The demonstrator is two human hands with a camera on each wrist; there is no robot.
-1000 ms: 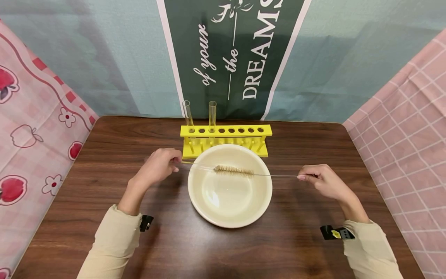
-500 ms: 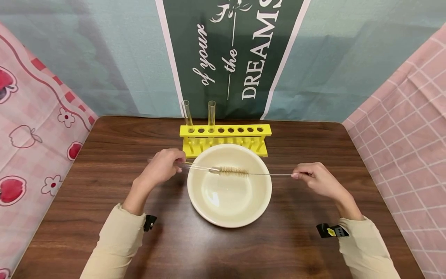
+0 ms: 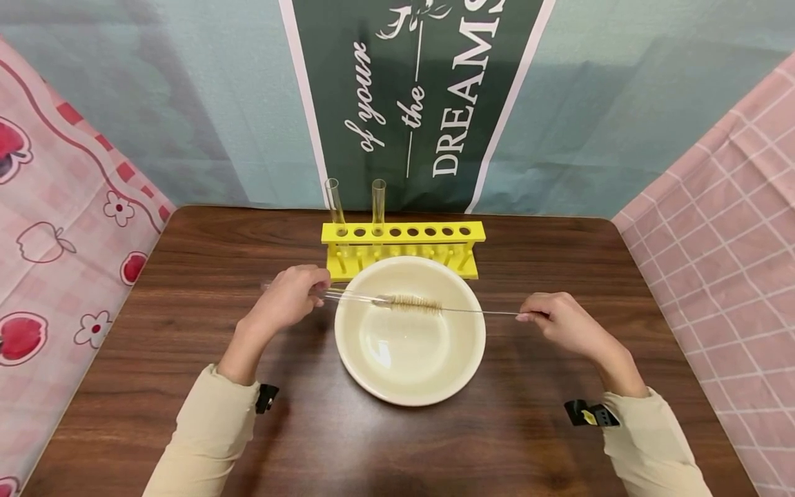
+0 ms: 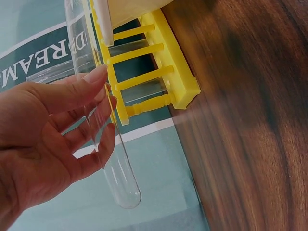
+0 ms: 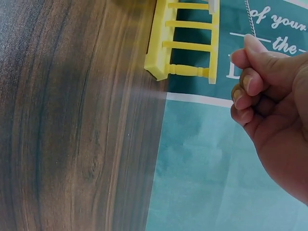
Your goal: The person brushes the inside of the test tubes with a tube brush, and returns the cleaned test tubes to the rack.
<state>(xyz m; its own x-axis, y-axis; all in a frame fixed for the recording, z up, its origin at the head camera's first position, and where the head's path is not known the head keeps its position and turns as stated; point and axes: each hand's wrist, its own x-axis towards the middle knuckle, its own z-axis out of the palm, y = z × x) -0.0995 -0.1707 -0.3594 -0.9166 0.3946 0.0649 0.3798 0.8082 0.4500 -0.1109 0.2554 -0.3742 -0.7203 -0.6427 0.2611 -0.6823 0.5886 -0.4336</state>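
Note:
My left hand [image 3: 284, 298] holds a clear glass test tube [image 4: 122, 185] lying nearly level, its mouth over the cream basin [image 3: 406, 395]. In the left wrist view the thumb and fingers wrap the tube, and its rounded end sticks out below them. The tip of a tan bristle test tube brush [image 3: 417, 304] sits at the tube's mouth, with most of the bristles outside over the basin. To the right, my right hand [image 3: 565, 323] pinches the end of the brush's thin twisted wire handle [image 5: 249, 18] between thumb and forefinger.
Just behind the basin stands a yellow test tube rack [image 3: 435, 233]. Two glass tubes, a left one [image 3: 335, 203] and another [image 3: 378, 206], stand upright in it. Brown wood tabletop [image 3: 397, 455] surrounds the basin; printed cloths hang at the back and sides.
My left hand has shifted slightly right with the tube. The right hand has come left with the brush, and the tip has gone a little into the tube's mouth.

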